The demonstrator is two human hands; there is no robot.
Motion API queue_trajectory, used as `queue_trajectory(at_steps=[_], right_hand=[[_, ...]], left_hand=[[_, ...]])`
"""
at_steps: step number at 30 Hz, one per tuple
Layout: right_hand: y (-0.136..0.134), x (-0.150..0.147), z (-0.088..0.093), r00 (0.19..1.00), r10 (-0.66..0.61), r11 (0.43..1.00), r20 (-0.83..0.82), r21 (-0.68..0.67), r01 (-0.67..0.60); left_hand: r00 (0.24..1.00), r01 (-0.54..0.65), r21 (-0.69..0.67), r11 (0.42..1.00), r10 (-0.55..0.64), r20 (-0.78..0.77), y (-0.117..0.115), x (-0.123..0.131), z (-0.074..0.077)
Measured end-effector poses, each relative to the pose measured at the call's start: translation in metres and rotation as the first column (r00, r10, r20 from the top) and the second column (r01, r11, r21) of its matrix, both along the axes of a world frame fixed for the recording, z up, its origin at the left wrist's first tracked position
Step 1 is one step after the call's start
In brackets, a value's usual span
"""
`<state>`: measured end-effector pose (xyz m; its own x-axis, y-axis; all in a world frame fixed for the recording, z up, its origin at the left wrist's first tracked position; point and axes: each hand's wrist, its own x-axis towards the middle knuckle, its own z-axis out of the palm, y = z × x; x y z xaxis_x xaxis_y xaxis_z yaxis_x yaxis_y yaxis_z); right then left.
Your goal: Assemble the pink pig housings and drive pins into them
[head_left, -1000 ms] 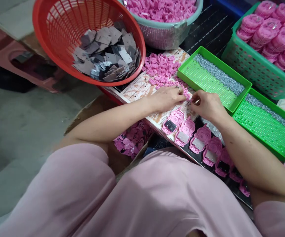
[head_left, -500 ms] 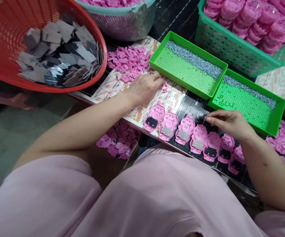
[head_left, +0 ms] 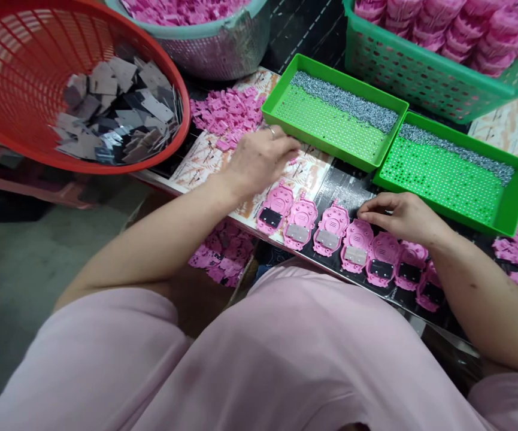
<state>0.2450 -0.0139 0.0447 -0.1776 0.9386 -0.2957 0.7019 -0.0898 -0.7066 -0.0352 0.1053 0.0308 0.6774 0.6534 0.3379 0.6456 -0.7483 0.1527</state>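
Observation:
A row of several pink plastic shells (head_left: 330,230) lies along the table's near edge, each with a small dark or silver plate in it. My right hand (head_left: 397,215) rests over the fourth shell, its fingertips pinched together on something too small to make out. My left hand (head_left: 261,158) hovers above the table beside a heap of small pink parts (head_left: 227,114), fingers curled loosely; it is blurred and what it holds, if anything, is hidden.
A red basket (head_left: 11,78) of grey plates sits at the left. Two green trays (head_left: 335,117) (head_left: 447,173) hold small metal pieces. A teal basin (head_left: 214,42) and a green crate (head_left: 420,72) of pink parts stand behind. More pink parts fill a box (head_left: 223,254) below the table.
My hands, together near the pink heap a second ago, have parted. The right one moved down to the row of shells; the left stayed near the heap, lifting slightly.

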Motion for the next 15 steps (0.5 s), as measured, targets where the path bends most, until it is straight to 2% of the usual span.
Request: queue_trajectory(at_steps=[1, 3, 5, 7, 10, 15], right_hand=[[0.001, 0.0, 0.0, 1.0, 0.014, 1.0, 0.004, 0.001, -0.014], [0.003, -0.001, -0.001, 0.999, 0.045, 0.999, 0.019, 0.006, -0.045], [0.005, -0.002, -0.003, 0.996, 0.082, 0.997, 0.045, 0.012, -0.082], [0.007, -0.003, -0.004, 0.992, 0.108, 0.994, 0.071, 0.025, -0.11], [0.009, -0.006, -0.005, 0.988, 0.12, 0.991, 0.094, 0.043, -0.124], [0.013, -0.006, -0.007, 0.992, 0.078, 0.997, 0.101, 0.015, -0.08]], left_hand=[[0.998, 0.054, 0.021, 0.998, -0.054, 0.011, -0.015, 0.008, 0.004], [0.968, 0.249, 0.079, 0.965, -0.251, 0.013, -0.049, 0.026, 0.006], [0.895, 0.438, 0.134, 0.889, -0.446, 0.032, -0.082, 0.046, 0.003], [0.815, 0.57, 0.129, 0.812, -0.578, 0.041, -0.107, 0.061, -0.005], [0.784, 0.615, 0.098, 0.782, -0.62, 0.032, -0.124, 0.073, -0.016], [0.783, 0.618, 0.101, 0.779, -0.622, 0.004, -0.123, 0.073, -0.021]])
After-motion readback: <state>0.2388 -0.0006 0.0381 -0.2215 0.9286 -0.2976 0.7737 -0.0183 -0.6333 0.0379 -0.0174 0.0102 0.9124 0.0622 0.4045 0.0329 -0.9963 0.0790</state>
